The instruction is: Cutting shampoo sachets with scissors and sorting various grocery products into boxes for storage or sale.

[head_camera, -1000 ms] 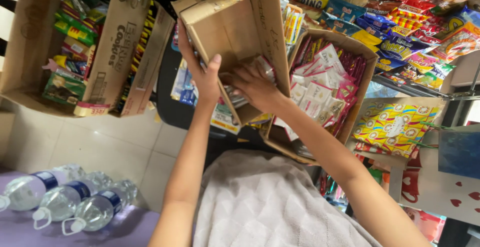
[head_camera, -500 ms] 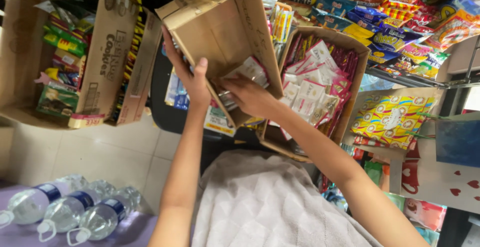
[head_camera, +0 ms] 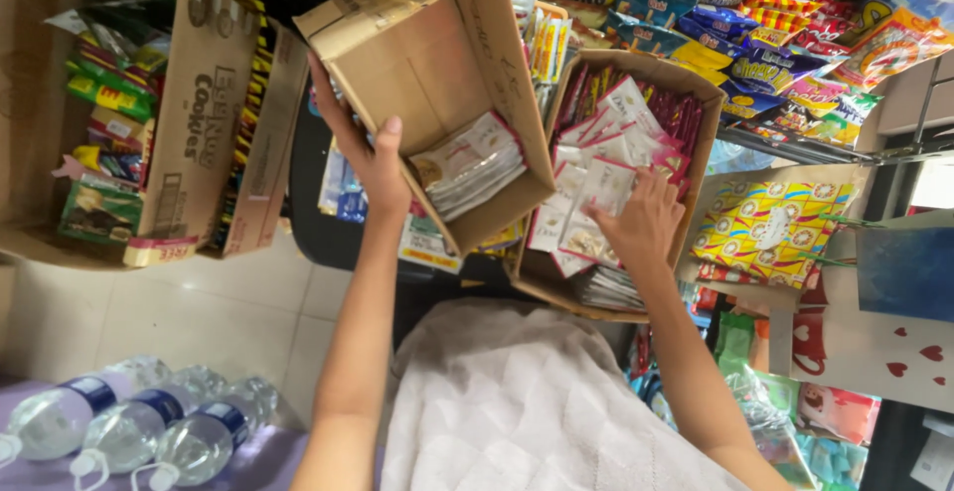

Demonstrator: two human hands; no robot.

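The left hand (head_camera: 373,158) grips the near wall of a tilted carton (head_camera: 427,64), thumb inside, fingers wrapped outside, holding it up off the floor with its open mouth turned toward the person. A small stack of white sachets (head_camera: 469,165) lies slid into the carton's lower corner, just right of the thumb. The right hand (head_camera: 641,221) lies flat, fingers spread wide, on loose sachets (head_camera: 596,188) in a second box (head_camera: 696,168) that stands to the right, touching the carton's lower right corner. It presses on them and closes on nothing that I can make out. The loose sachets lie with their long axis running away from the person, directly under the right fingertips and well nearer that hand than the left. Water bottles (head_camera: 129,431) lie at the lower left.
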